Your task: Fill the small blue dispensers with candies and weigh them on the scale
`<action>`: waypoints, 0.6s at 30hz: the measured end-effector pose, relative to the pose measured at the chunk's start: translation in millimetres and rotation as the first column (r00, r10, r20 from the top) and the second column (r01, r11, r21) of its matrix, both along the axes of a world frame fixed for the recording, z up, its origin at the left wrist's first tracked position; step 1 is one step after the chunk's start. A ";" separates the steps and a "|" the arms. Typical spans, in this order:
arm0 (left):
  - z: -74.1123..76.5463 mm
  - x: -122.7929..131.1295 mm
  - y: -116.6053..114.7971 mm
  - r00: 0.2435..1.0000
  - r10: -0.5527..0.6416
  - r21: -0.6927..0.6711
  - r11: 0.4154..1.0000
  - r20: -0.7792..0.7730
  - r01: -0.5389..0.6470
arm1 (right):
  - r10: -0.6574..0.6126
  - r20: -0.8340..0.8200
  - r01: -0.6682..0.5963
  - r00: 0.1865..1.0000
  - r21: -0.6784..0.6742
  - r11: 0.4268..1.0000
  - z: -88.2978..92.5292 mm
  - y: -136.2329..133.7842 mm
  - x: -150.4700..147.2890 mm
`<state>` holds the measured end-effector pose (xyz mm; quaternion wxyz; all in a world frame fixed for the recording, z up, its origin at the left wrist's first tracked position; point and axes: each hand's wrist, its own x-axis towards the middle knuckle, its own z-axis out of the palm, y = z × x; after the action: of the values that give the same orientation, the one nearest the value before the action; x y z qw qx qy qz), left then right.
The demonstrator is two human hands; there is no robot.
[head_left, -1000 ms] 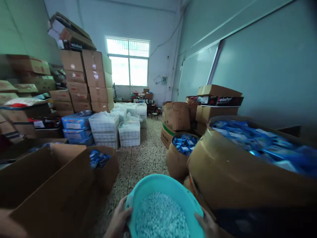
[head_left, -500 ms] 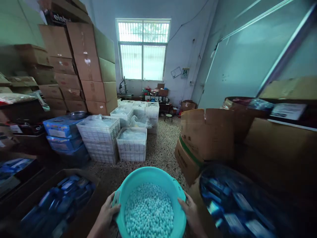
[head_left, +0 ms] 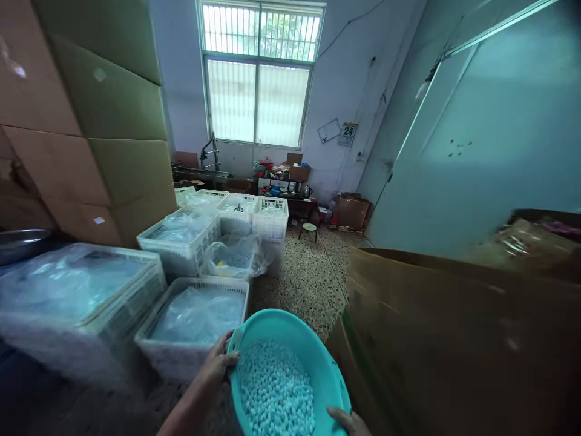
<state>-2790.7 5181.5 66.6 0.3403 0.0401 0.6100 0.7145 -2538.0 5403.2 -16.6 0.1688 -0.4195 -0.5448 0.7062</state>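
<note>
A turquoise plastic basin (head_left: 324,366) is held low in front of me, tilted a little. Many small pale-blue, pellet-like pieces (head_left: 276,387) lie inside it; their exact kind is not clear. My left hand (head_left: 222,360) grips the basin's left rim by its handle, thumb over the edge. At the lower right, my right hand (head_left: 347,421) clasps the opposite rim, its thumb on the inner side and its other fingers mostly hidden beneath.
White plastic crates (head_left: 190,321) with clear plastic bags stand at left, beside tall stacked cartons (head_left: 131,175). A large open cardboard box (head_left: 431,327) is close on the right. Speckled floor (head_left: 304,284) runs between them to a small round stool (head_left: 309,227) and a cluttered table (head_left: 290,191).
I have moved forward between the crates and boxes, which look nearer and larger. The basin stays in both hands, with its right side now lower. The boxes of blue packages have left view.
</note>
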 end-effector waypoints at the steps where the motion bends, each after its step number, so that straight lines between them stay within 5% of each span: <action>1: -6.0 -34.1 35.7 1.000 -0.001 -0.015 1.000 0.002 0.001 | 0.054 0.012 -0.053 0.998 -0.075 0.996 -10.0 33.0 -33.6; 5: -12.5 -158.2 147.4 0.992 0.122 -0.106 0.987 -0.020 -0.123 | 0.152 -0.035 -0.156 0.988 -0.183 0.971 -14.7 159.2 -185.3; 11: 14.8 -316.0 248.3 0.937 0.350 -0.156 0.925 -0.004 -0.346 | 0.297 0.105 -0.288 0.949 -0.091 0.953 45.0 321.0 -427.4; 18: -27.8 -509.6 354.0 0.869 0.494 -0.068 0.868 0.026 -0.491 | 0.370 0.178 -0.363 0.912 -0.075 0.929 28.9 428.6 -644.1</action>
<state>-3300.3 5535.5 38.8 0.1607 -0.1419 0.6136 0.7600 -3182.1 5831.8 12.3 -0.0275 -0.3784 -0.6131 0.6930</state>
